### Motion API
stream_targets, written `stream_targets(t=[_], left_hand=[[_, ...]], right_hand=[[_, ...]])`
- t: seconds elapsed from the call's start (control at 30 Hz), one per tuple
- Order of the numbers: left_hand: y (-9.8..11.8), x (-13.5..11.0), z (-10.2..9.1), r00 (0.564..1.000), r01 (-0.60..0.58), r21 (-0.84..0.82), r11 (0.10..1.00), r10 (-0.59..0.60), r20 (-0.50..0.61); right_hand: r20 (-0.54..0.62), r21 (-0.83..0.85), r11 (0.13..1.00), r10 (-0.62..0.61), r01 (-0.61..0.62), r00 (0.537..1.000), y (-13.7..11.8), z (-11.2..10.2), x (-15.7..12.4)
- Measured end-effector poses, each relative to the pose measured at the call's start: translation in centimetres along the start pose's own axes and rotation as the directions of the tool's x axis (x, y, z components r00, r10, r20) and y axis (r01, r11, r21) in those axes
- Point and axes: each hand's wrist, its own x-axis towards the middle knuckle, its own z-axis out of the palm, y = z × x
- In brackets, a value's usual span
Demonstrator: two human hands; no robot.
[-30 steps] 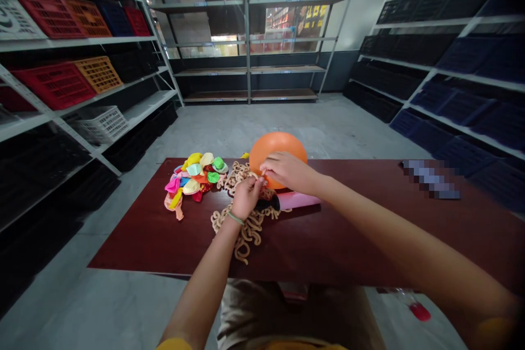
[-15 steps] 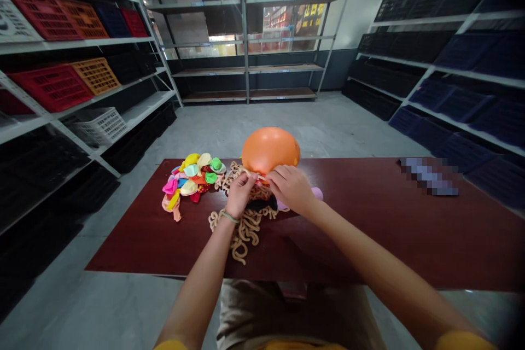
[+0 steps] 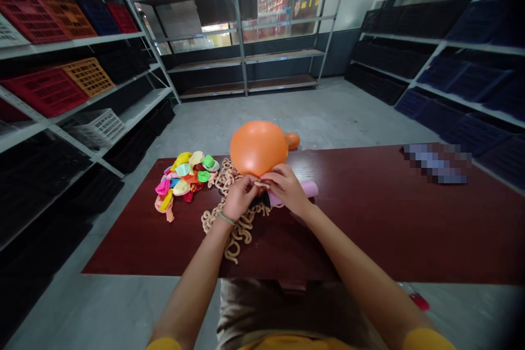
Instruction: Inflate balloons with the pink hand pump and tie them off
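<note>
An inflated orange balloon stands over the table just beyond my fingers. My left hand and my right hand meet at its near end, both closed in a pinch around the neck. The neck is mostly hidden by the fingers, and a short tan strand shows between them. Curly tan cords lie in a loose heap under and beside my left hand. Partly behind my right hand lies a lilac cylinder with a black part near it. Left of the cords is a pile of colourful uninflated balloons.
The dark red table carries a blurred-out flat object at the far right. A smaller orange rounded shape shows behind the big balloon. Shelves with crates stand left and right, and a rack at the back.
My hands have come closer together at the balloon's neck, and my right hand has turned. The balloon has tilted, and the smaller orange shape now shows beside it. The camera view has shifted slightly.
</note>
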Motion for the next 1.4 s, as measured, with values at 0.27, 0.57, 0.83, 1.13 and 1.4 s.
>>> stream_targets(t=[0.27, 0.57, 0.83, 1.13, 1.4], left_hand=[[-0.1, -0.3, 0.2, 0.989, -0.150, 0.234, 0.961, 0.150, 0.020], [-0.6, -0.8, 0.6, 0.972, -0.185, 0.360, 0.914, 0.225, -0.073], [-1.5, -1.3, 0.8, 0.927, -0.194, 0.393, 0.899, 0.299, -0.227], [-1.5, -1.3, 0.5, 0.888, -0.350, 0.437, 0.829, 0.442, -0.129], [-1.6, -1.4, 0.0, 0.892, -0.374, 0.416, 0.829, 0.445, -0.085]], right_hand=[[0.029, -0.052, 0.998, -0.027, 0.029, 0.999, 0.0, 0.0, -0.5], [0.034, -0.134, 0.990, -0.046, 0.051, 0.998, -0.6, 0.5, -0.9], [-0.062, 0.012, 0.998, 0.063, -0.063, 0.996, -1.9, 0.5, -0.9], [-0.050, 0.075, 0.994, 0.087, -0.083, 0.995, -2.3, -0.5, -0.5], [0.043, -0.056, 0.996, -0.068, 0.071, 0.997, -1.0, -0.9, -0.7]])
